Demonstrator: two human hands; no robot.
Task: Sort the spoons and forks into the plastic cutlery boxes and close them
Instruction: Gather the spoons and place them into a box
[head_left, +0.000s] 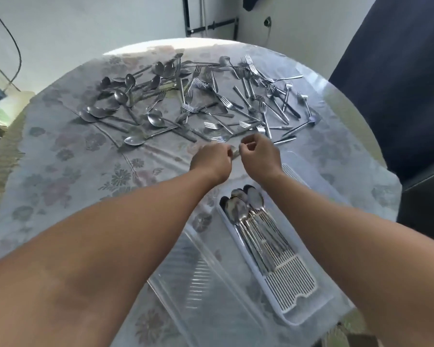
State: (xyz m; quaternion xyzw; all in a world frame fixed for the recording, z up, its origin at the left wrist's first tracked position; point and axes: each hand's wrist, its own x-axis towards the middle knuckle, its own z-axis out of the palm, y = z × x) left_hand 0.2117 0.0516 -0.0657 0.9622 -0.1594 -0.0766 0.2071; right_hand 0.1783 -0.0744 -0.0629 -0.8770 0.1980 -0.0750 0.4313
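Note:
Several steel spoons [125, 101] and forks [256, 96] lie scattered across the far half of the round table [60, 171]. My left hand [211, 160] and my right hand [258, 152] are close together at the near edge of the pile, fingers curled, and between them a small piece of metal [234, 152] shows, which both hands seem to pinch. A fork [218, 139] lies just beyond my left hand. Near me stands an open plastic cutlery box [301, 294] with several spoons [246, 204] in it on a white slatted insert.
A clear plastic lid or second box [198, 271] lies left of the open box. A flowered cloth under clear plastic covers the table. A dark panel [398, 71] stands at the right, and a white wall with pipes is behind.

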